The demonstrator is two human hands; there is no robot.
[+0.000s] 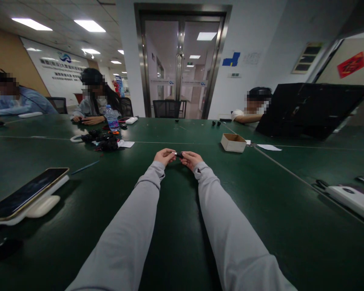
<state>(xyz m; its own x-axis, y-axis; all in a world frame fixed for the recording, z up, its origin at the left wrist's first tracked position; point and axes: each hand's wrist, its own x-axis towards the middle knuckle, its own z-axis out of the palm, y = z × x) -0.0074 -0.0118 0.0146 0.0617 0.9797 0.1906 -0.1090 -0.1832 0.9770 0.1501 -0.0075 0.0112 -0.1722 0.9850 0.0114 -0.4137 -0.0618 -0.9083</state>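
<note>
Both my arms, in grey sleeves, reach out over the dark green table (176, 226). My left hand (164, 156) and my right hand (190, 159) meet at the fingertips and pinch a small dark part (178, 154) between them, just above the tabletop. The part is too small to tell in detail.
A phone (24, 193) lies on a white stand at the near left. A pile of dark parts (104, 142) and a water bottle (111, 117) sit far left, a small cardboard box (233, 142) far right, a white device (354, 200) at the right edge. Three people sit around the table.
</note>
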